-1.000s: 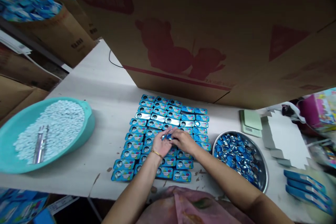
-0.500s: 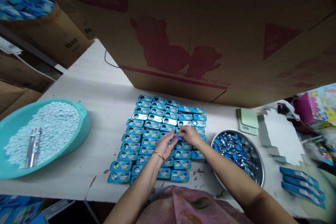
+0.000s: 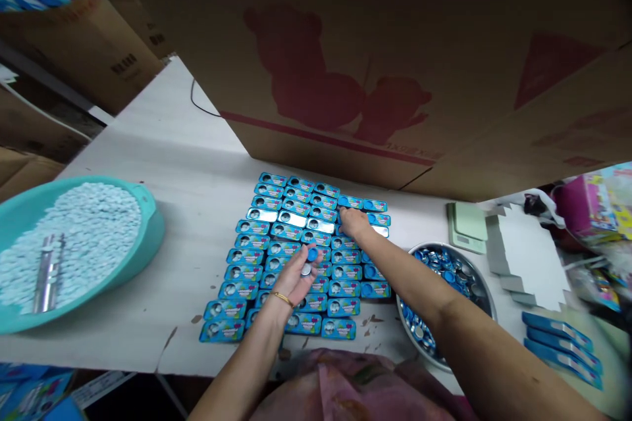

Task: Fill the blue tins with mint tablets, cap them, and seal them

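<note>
Rows of small blue printed tins [image 3: 276, 230] with round openings lie in columns on the table. My left hand [image 3: 295, 281] is held palm up over the middle columns, its fingers curled around small round metal lids, one showing a blue face [image 3: 312, 254] and one a silver face. My right hand [image 3: 352, 221] reaches to the upper part of the fourth column, its fingers closed and down at a tin. Whatever lies under those fingertips is hidden. A steel bowl [image 3: 486, 289] of blue and silver round lids stands partly behind my right forearm.
At left, a turquoise basin [image 3: 153, 227] holds white tablets and a metal scoop [image 3: 47, 276]. A large cardboard box [image 3: 316, 138] borders the far side. A green scale [image 3: 467, 227], white flat cartons [image 3: 526, 250] and blue boxes [image 3: 563, 348] are at right.
My hands have come apart. The right one moved away from me, up the fourth column; the left one turned palm up, lower and to the left, showing the lids. The view shifted slightly.
</note>
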A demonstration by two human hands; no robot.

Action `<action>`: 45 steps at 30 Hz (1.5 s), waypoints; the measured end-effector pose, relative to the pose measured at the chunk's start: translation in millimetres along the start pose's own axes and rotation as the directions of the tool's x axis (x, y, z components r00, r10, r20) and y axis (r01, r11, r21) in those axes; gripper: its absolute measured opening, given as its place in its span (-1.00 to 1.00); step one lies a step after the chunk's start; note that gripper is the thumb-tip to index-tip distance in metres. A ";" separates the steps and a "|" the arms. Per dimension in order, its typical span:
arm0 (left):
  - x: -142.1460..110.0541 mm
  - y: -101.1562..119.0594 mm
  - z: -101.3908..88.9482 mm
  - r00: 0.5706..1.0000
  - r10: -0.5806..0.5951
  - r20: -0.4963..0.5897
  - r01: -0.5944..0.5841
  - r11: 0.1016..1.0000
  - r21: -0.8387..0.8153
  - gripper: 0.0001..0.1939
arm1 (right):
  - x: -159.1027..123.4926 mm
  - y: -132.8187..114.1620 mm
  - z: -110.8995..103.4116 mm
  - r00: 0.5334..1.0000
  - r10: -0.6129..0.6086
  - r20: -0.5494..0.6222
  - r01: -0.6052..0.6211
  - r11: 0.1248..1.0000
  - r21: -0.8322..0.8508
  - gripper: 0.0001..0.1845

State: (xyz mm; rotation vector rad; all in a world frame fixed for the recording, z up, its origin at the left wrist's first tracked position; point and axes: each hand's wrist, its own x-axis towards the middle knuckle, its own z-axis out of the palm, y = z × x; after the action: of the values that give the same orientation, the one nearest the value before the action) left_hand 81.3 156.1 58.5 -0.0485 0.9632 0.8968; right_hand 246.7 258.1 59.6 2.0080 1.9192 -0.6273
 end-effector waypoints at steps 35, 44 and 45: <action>-22.6 0.9 -4.9 0.994 -0.052 0.094 0.066 0.986 -0.153 -0.58 | -89.9 -27.8 20.3 0.930 -0.346 -0.124 0.362 0.919 0.153 -0.74; -37.8 -11.0 -7.9 0.997 -0.053 0.061 0.050 0.997 0.057 -0.60 | -102.3 -3.7 33.3 0.929 -0.319 -0.190 0.364 0.882 0.298 -0.76; -39.6 -10.2 -12.3 0.999 -0.027 0.032 0.025 0.998 0.060 -0.63 | -96.9 0.5 30.3 0.951 -0.264 -0.161 0.298 0.921 0.250 -0.77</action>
State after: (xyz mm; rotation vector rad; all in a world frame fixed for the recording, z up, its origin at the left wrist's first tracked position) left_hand 69.8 119.1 76.4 0.0048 0.9567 0.8422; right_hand 242.4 159.1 81.8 1.9800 2.3362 -0.9003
